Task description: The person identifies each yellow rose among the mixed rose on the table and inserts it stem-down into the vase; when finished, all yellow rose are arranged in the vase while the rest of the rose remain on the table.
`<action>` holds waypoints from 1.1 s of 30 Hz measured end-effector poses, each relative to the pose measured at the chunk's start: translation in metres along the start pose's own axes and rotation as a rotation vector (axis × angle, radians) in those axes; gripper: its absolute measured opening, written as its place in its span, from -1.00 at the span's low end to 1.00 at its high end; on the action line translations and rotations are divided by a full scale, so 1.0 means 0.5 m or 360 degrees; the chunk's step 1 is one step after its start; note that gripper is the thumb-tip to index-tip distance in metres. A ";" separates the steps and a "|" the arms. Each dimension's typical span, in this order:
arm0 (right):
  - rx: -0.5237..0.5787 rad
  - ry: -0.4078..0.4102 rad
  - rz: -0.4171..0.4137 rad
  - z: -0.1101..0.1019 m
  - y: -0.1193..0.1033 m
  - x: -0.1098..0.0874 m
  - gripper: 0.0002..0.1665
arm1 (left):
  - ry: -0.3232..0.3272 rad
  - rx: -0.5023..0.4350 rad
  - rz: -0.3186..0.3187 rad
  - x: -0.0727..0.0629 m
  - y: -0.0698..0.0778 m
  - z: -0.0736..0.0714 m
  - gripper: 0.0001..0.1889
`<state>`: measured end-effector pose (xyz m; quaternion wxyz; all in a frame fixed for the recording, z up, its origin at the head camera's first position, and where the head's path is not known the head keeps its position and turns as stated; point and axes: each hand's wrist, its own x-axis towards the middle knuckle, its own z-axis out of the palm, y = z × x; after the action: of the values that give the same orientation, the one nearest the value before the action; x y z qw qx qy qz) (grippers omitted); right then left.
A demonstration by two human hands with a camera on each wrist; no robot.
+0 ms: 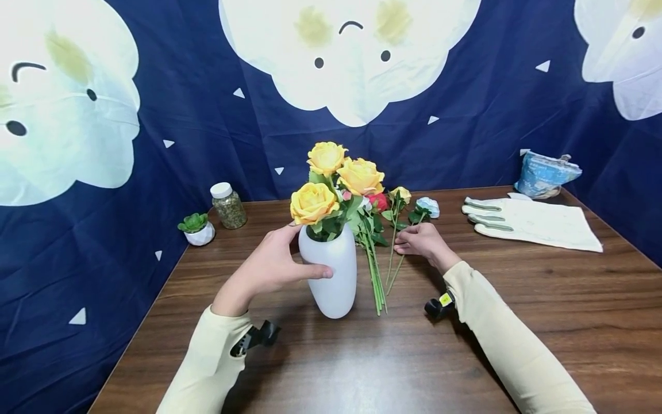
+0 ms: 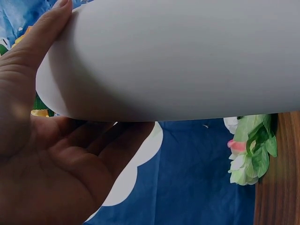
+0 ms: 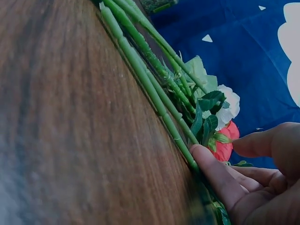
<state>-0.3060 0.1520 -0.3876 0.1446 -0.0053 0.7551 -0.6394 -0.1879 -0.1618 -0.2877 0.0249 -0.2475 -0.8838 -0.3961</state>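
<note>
- We see the wooden table beneath both hands.
- We see the left hand grasping the white vase round its upper part.
- We find large yellow roses in the vase, just above that grip.
- We see the right hand unclenched, touching loose stems, a blue flower just beyond.

A dark blue cloth hangs behind and beside the brown wood-grain table, printed with big white clouds and small white triangles. Pale light gleams on the table's near part.
</note>
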 end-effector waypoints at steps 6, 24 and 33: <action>-0.0089 0.0012 0.0042 -0.007 0.000 0.009 -0.51 | -0.0009 -0.0031 0.0003 0.002 0.000 0.006 -0.20; -0.0135 0.0093 0.0140 -0.009 -0.008 0.030 -0.56 | -0.0026 -0.0067 -0.0009 0.006 0.007 0.004 -0.20; -0.0189 0.0081 0.0178 0.000 -0.006 0.043 -0.61 | -0.0014 -0.0062 -0.0022 0.002 0.004 0.001 -0.19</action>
<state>-0.3273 0.1472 -0.3891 0.1602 0.0446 0.7943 -0.5843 -0.1877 -0.1601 -0.2863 0.0134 -0.2436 -0.8778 -0.4123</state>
